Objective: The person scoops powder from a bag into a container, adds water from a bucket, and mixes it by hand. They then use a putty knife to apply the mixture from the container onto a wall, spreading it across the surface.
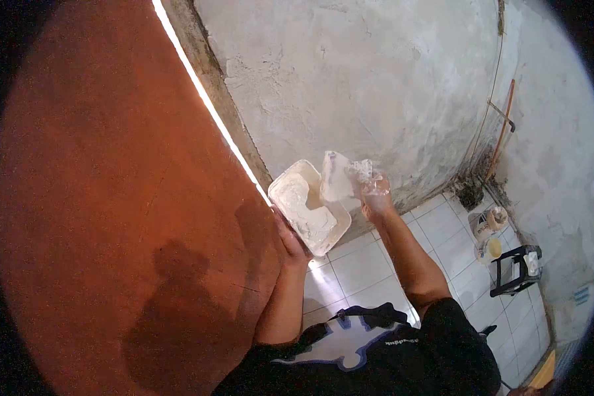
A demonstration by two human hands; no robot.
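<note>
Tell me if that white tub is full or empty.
Partly full. The white tub, held by the left hand, has a mound of white paste inside; the right hand holds a scraper.

The rough, matt grey plastered wall (pixel 376 79) meets glossy white floor tiles (pixel 363 267). The white plastic tub (pixel 333 231) holds thick, pasty white filler (pixel 307 211); the reddish-brown door (pixel 112 165) looks matt.
</note>
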